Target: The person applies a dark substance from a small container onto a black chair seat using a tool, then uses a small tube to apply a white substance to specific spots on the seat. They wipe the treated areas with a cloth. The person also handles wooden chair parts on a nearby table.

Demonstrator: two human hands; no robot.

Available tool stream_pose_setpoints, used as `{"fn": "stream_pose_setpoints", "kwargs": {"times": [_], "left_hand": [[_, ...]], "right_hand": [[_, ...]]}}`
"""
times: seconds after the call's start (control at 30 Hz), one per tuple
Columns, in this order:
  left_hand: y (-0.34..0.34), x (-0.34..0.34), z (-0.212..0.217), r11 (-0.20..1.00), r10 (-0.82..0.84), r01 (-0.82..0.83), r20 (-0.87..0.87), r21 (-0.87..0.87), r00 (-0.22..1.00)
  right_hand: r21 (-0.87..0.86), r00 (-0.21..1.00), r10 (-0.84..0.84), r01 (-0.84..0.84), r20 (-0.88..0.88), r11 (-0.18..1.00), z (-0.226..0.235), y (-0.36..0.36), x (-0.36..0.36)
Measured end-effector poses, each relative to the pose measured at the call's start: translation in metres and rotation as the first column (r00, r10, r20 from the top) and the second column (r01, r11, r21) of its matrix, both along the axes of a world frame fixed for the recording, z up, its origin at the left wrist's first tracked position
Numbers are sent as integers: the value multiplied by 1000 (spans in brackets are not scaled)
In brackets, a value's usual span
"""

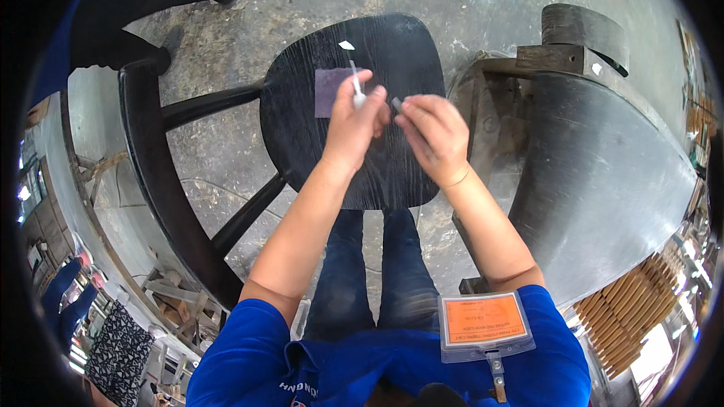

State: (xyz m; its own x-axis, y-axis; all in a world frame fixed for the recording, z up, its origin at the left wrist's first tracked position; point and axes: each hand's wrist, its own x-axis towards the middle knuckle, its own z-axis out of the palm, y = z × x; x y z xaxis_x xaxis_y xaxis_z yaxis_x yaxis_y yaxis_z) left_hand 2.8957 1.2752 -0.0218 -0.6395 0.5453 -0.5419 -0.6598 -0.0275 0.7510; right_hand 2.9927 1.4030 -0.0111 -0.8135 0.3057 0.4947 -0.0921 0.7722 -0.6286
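Both hands are over the black wooden seat (407, 53) of a chair. My left hand (348, 124) is closed around a slim white object with a long thin tip (357, 87) pointing away from me; its exact kind is unclear. Close beside it, my right hand (437, 130) pinches a small grey piece (397, 104) between thumb and fingers. Under the left hand, a purple square sheet like sandpaper (324, 94) lies on the seat, partly covered. A small white scrap (346, 45) shows near the seat's far edge.
The chair's curved black backrest (162, 188) joins the seat by two bars on the left. A large grey curved metal surface (596, 173) stands at the right, with stacked wooden pieces (633, 313) below it. Another person's dark-clad legs (151, 0) are at the upper left.
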Motion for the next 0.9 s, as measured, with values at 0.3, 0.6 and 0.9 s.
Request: {"fn": "stream_pose_setpoints", "kwargs": {"times": [0.3, 0.6, 0.9], "left_hand": [[-20, -57, -143, 907, 44, -370, -831, -200, 555], [-31, -53, -162, 950, 46, -285, -847, -126, 529], [-28, -53, -159, 942, 63, -310, -844, -125, 533]], "right_hand": [[-751, 861, -497, 396, 104, 528, -120, 61, -73], [-413, 838, -545, 489, -24, 769, -159, 63, -93], [-212, 834, -541, 512, -110, 832, -161, 63, -102]]}}
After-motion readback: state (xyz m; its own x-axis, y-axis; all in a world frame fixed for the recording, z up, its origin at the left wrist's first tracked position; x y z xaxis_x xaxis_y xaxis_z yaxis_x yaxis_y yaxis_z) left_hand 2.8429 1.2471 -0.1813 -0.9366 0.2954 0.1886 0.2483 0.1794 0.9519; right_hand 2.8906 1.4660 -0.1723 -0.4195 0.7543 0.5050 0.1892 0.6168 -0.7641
